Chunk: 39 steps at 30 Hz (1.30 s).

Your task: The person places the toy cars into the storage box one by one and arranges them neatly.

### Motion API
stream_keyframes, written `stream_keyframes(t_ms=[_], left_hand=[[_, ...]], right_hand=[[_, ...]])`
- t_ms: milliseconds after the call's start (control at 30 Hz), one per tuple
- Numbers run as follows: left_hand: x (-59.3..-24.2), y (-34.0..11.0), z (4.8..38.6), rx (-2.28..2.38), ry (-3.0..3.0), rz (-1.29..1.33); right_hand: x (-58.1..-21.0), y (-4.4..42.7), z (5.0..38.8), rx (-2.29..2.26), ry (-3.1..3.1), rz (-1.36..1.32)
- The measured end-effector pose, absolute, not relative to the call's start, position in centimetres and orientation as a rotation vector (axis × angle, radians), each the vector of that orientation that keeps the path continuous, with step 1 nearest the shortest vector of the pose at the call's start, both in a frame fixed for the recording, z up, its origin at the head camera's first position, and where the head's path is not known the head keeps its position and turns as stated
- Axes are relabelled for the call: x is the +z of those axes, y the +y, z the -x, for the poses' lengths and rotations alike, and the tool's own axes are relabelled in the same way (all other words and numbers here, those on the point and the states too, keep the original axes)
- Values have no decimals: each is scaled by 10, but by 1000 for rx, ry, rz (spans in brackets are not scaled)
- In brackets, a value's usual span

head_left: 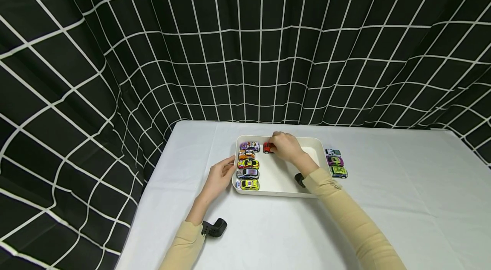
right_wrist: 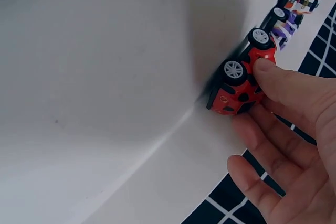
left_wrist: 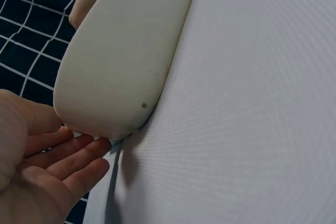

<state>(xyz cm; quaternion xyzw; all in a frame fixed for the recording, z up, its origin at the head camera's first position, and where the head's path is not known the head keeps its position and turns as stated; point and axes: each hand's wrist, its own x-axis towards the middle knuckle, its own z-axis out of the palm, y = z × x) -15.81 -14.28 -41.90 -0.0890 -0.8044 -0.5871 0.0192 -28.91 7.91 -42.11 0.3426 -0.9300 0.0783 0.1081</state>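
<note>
A white tray [head_left: 284, 180] holds a column of several toy cars along its left side, among them a purple-white car [head_left: 250, 146] and a yellow car [head_left: 249, 185]. Near the tray's far wall, my right hand [head_left: 287, 147] pinches a red toy car [head_left: 267, 147] between thumb and fingers, to the right of the purple-white one. In the right wrist view the red car [right_wrist: 244, 80] has its wheels toward the tray floor. My left hand [head_left: 218, 178] touches the tray's left wall from outside; in the left wrist view its fingers [left_wrist: 79, 161] lie relaxed against the tray corner [left_wrist: 105, 98].
Outside the tray's right wall stand three toy cars: a pale one [head_left: 333, 152], a purple one [head_left: 335, 161] and a lime-green one [head_left: 339, 172]. The white-covered table [head_left: 402, 185] ends at a black curtain [head_left: 268, 48] with a white grid.
</note>
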Motion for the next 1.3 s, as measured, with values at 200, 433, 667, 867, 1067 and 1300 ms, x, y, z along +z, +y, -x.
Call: stream_keyframes(t_ms=[200, 433, 667, 867, 1067, 1300], left_hand=[[-419, -142, 158, -1827, -2490, 274], [-420, -142, 159, -1823, -2492, 273], [-447, -145, 172, -1830, -2487, 253], [-457, -147, 176, -1808, -2481, 220], [-457, -146, 176, -1800, -2473, 218], [-454, -146, 175, -1799, -2482, 215]], right_hand=[[-421, 79, 287, 184, -2708, -1013], [-412, 89, 279, 221, -2698, -1018], [-397, 113, 266, 222, -2669, -1007], [-387, 136, 255, 231, -2680, -997], [-382, 162, 243, 225, -2696, -957], [-387, 195, 228, 282, -2697, -918]])
